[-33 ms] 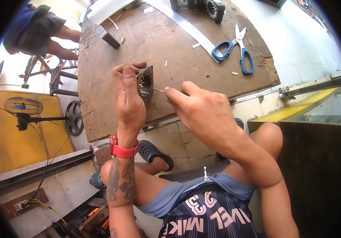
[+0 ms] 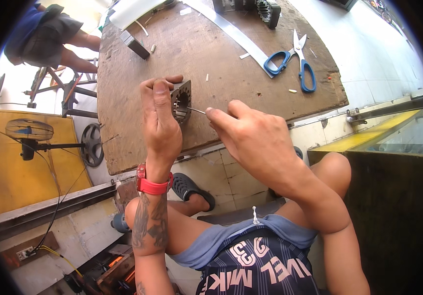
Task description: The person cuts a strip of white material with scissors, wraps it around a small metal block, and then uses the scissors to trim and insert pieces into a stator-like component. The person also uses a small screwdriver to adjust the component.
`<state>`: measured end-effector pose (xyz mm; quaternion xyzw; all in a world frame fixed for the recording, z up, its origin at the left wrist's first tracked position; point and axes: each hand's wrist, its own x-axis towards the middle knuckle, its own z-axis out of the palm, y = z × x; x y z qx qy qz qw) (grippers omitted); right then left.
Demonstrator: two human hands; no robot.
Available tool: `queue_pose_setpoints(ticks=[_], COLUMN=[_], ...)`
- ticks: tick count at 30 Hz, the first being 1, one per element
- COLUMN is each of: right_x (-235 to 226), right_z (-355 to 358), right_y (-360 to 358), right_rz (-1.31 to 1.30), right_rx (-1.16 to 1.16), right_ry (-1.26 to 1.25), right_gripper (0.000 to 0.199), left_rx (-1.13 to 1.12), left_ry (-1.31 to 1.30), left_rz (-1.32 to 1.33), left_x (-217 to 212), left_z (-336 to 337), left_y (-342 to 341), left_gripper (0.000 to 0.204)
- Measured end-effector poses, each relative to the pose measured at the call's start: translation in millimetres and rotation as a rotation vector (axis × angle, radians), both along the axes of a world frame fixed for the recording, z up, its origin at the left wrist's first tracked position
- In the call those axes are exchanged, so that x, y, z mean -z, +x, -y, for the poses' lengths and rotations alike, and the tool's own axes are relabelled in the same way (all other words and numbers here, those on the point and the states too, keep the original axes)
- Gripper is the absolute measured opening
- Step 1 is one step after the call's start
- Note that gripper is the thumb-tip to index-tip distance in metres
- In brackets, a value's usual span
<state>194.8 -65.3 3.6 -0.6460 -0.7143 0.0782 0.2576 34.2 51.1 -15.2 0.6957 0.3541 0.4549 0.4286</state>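
My left hand holds a square metal stator core on edge over the near part of the wooden table. Its round slotted opening faces right. My right hand pinches a thin metal rod between thumb and fingers. The rod's far end reaches into the stator's opening; the tip cannot be made out, and the fingers hide the other end. Behind the stator, part of my left fingers is out of sight.
Open scissors with blue handles lie at the right beside a long white strip. Another slotted core stands at the far edge, and a dark metal block at the far left. A fan and a person are beyond the left side.
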Motion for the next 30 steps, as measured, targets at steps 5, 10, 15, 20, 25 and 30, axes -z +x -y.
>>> queue_pose_setpoints(ticks=[5, 10, 15, 20, 25, 30], right_x=[-6, -4, -1, -2, -3, 5], right_z=[3, 0, -3, 1, -2, -14], right_y=[-4, -6, 4, 5, 11, 7], right_rz=[0.024, 0.013, -0.025, -0.086, -0.1, -0.082], right_rx=[0.045, 0.057, 0.006, -0.011, -0.012, -0.003], right_ry=[-0.004, -0.008, 0.016, 0.01, 0.078, 0.069], right_gripper=[0.027, 0.026, 0.025, 0.022, 0.017, 0.022], left_rx=[-0.002, -0.017, 0.009, 0.045, 0.065, 0.011], left_ry=[-0.053, 0.057, -0.107, -0.446, -0.478, -0.522], left_rz=[0.028, -0.006, 0.061, 0.317, 0.332, 0.366], left_x=[-2, -1, -3, -6, -6, -6], left_z=[2, -3, -16, -30, -33, -34], left_y=[3, 8, -3, -15, -17, -15], left_gripper=[0.035, 0.034, 0.033, 0.031, 0.031, 0.031])
